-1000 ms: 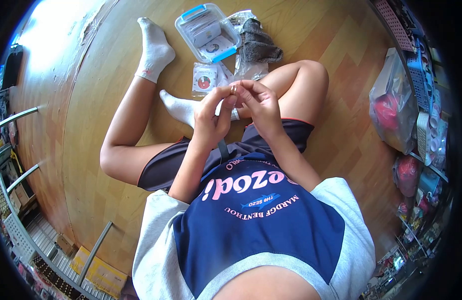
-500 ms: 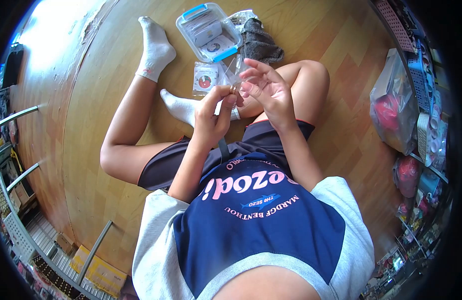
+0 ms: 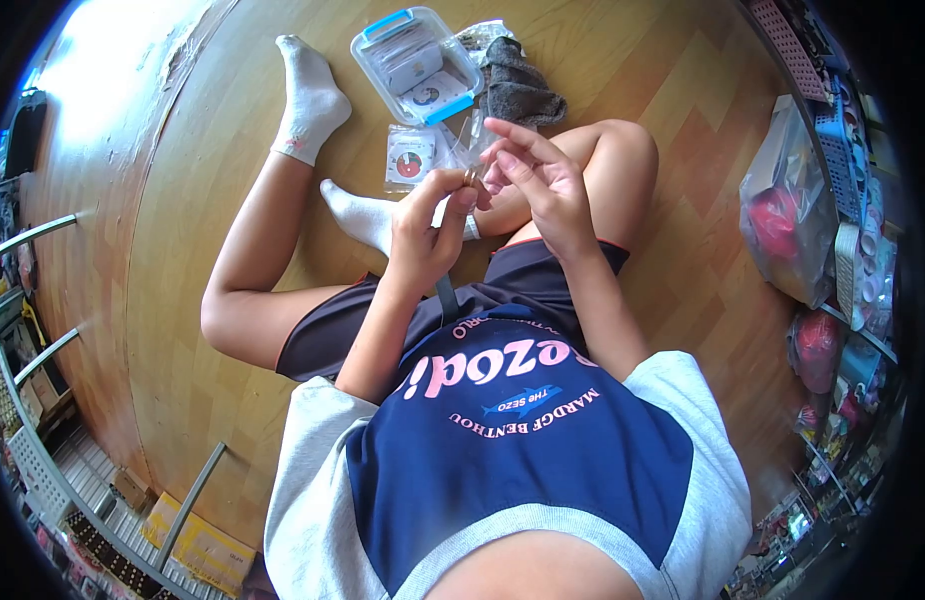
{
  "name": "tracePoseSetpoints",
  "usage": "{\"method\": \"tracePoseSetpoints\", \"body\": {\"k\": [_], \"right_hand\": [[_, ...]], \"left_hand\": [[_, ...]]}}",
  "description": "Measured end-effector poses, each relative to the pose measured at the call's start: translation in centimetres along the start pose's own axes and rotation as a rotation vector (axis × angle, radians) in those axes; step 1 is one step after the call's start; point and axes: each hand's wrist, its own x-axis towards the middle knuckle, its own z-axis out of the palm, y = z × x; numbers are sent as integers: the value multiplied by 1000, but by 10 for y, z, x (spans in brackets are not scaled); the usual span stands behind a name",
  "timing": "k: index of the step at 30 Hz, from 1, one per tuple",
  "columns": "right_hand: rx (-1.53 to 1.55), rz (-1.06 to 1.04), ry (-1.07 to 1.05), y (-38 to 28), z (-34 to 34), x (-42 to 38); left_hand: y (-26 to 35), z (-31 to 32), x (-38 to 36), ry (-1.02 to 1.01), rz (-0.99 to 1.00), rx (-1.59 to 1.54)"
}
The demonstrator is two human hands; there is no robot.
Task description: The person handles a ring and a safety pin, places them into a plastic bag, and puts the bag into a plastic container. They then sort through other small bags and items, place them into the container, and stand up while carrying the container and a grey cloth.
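Note:
My left hand (image 3: 430,225) is closed in a pinch, thumb against index finger. Between those fingertips sits a small gold-brown ring-shaped piece (image 3: 471,180). Close on its right is my right hand (image 3: 551,195), index finger stretched out and thumb bent in against the other fingers; I cannot tell what is in that pinch. Clear plastic (image 3: 474,132) shows just beyond the fingertips. On the floor past my hands lie flat clear packets with a printed card (image 3: 410,163), red and grey round design showing.
A clear plastic box (image 3: 363,62) with blue clips holds several packets. Beside it lies a dark grey cloth (image 3: 523,88). My legs frame the wooden floor (image 3: 223,400). A plastic bag with a pink item (image 3: 778,210) stands at right, before crowded shelves; metal rails (image 3: 193,500) edge the left.
My right thumb has moved up and in toward the fingers, and the right fingers have drawn closer together. My left hand holds its pinch almost unmoved.

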Motion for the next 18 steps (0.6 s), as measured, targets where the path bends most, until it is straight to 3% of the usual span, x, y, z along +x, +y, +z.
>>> {"method": "tracePoseSetpoints", "body": {"k": [18], "right_hand": [[-69,-10,90,-1,1,2]], "left_hand": [[-3,-2,-2,-28,-22,-22]]}}
